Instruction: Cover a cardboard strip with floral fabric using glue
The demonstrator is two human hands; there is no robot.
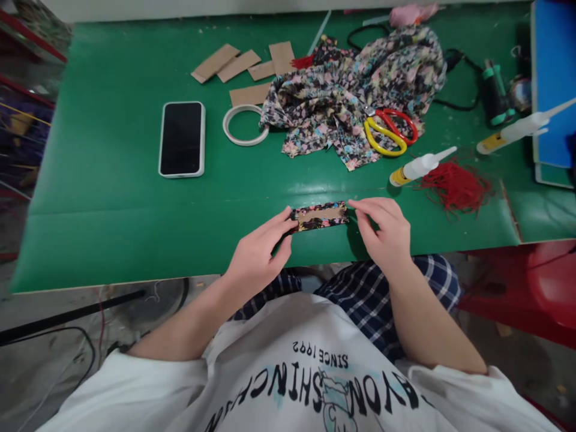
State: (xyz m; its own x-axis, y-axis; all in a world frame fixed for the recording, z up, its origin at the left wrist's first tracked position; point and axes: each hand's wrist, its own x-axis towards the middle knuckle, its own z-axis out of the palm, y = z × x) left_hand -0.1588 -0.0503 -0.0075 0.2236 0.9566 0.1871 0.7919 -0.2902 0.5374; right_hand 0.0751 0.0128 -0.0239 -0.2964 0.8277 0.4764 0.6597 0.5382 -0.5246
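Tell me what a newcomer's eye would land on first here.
First, the two hands at the near edge of the green table: left hand and right hand pinch the ends of a small fabric-wrapped card. Behind them lies a heap of floral fabric with red-and-yellow scissors on it. A dark phone lies to the left.

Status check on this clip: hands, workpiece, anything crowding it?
Left hand pinching left end of fabric-wrapped card strip. Right hand at its right end. Strip flat on green mat. Glue bottle and red thread nearby, apart.
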